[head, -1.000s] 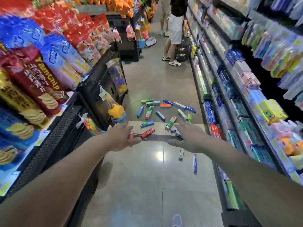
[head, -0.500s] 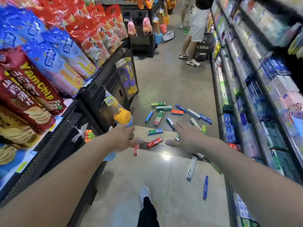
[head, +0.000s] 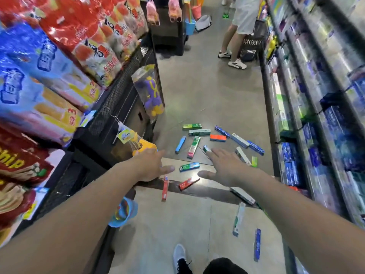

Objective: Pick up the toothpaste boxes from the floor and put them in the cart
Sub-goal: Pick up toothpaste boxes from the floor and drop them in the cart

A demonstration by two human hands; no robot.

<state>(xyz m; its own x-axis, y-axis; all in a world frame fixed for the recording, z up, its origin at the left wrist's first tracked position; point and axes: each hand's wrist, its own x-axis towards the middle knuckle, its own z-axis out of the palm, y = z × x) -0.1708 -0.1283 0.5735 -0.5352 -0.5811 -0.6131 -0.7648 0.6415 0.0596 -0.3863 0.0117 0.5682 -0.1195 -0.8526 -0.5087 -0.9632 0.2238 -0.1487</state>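
Moved: both hands further apart vs 0.5 s ago.
L hand (head: 152, 165): grip released, fingers straight.
R hand (head: 223, 167): same, released.
Toothpaste boxes (head: 194, 149): scattered on floor (head: 207, 95).

My one camera sits on my head, tilted forward and down along the aisle floor (head: 197, 99), wide enough to catch shelves on both sides, my outstretched arms close below and my shoe (head: 178, 254) at the bottom edge.
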